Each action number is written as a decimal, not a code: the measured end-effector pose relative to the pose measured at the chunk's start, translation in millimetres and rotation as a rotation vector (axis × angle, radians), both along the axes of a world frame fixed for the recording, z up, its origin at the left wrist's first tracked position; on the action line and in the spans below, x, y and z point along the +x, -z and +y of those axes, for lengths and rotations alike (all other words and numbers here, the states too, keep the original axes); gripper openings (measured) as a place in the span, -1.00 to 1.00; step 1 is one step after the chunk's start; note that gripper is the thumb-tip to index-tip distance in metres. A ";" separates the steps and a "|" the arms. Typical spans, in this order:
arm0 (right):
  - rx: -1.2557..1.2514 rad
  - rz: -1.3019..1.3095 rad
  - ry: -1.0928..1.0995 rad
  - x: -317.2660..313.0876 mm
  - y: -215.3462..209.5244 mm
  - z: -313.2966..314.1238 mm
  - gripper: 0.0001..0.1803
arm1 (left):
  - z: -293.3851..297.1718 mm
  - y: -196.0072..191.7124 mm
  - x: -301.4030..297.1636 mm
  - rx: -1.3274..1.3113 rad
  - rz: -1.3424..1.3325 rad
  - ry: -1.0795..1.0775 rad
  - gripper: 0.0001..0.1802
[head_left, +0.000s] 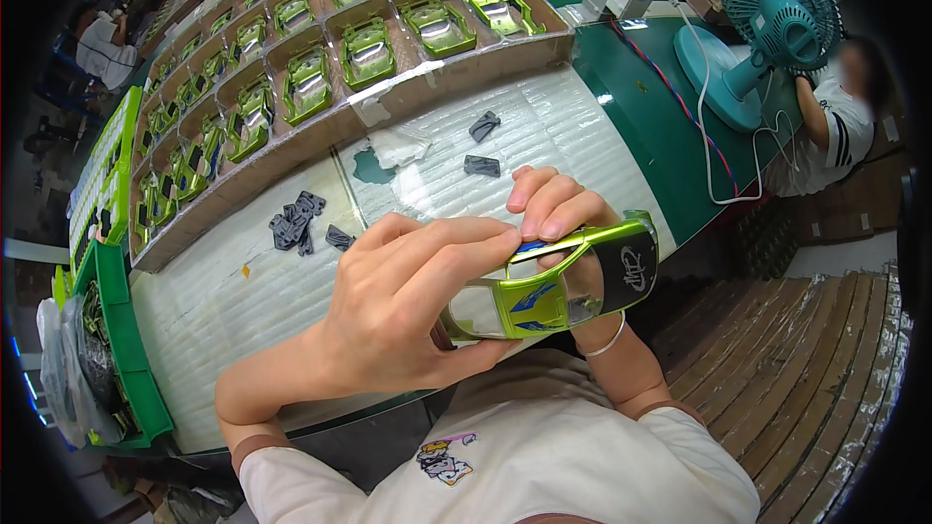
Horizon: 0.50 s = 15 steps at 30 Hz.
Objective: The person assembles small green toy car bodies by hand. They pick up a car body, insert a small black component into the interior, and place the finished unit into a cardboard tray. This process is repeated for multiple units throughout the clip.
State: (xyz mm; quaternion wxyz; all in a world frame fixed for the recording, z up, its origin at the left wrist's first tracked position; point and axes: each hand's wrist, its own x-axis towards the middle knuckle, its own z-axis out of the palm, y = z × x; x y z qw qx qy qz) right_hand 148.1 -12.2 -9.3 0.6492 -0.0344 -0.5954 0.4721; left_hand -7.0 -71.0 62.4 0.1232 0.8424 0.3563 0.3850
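A shiny green toy car body [536, 303] with blue markings and a black end panel is held up over the near edge of the table. My left hand [408, 281] is closed around its left end, with the fingertips pressing on the far side. My right hand [563, 206] grips the car body from beneath and behind, its fingers curled over the far edge. Part of that hand is hidden by the shell. Beyond my hands lie two small dark grey plastic pieces [482, 167]. A pile of similar grey pieces [296, 223] sits to the left.
A partitioned cardboard tray [437, 66] full of green car bodies spans the far side. At left stand a green bin [121, 349] and plastic bags [73, 369]. A teal fan [777, 24] with loose cables stands at right, near another person [840, 126].
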 end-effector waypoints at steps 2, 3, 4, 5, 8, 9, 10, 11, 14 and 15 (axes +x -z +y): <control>0.009 -0.007 0.005 0.9 -0.1 0.5 -0.74 | 0.3 0.6 0.3 -0.003 -0.007 0.010 -0.32; 0.013 -0.018 0.006 2.2 -0.9 0.7 -0.75 | 0.2 1.2 0.4 -0.013 -0.011 0.017 -0.32; 0.016 -0.029 0.006 4.1 -1.8 0.8 -0.76 | 0.2 1.5 0.4 -0.023 -0.016 0.023 -0.32; 0.033 -0.098 0.035 8.1 -3.0 0.5 -0.76 | 0.1 1.6 0.3 -0.019 -0.006 0.026 -0.32; 0.072 -0.246 0.078 17.4 -3.8 1.0 -0.77 | 0.8 1.7 -0.7 -0.032 0.010 0.038 -0.32; 0.078 -0.255 0.067 18.1 -1.6 3.3 -0.77 | 1.8 1.6 -1.2 -0.052 0.006 0.046 -0.32; 0.035 -0.244 0.045 17.5 1.2 3.4 -0.75 | 2.9 1.7 -1.4 -0.072 0.002 0.053 -0.32; -0.006 -0.229 0.021 16.2 3.4 4.0 -0.74 | 4.2 2.5 -1.8 -0.121 -0.045 0.042 -0.32; -0.472 -0.118 -0.111 3.4 -0.6 -8.0 -0.54 | 10.0 8.2 -6.6 -0.210 -0.144 0.003 -0.33; -0.624 -0.060 -0.207 1.5 -3.4 -10.1 -0.40 | 12.6 6.4 -8.7 -0.163 -0.134 -0.033 -0.33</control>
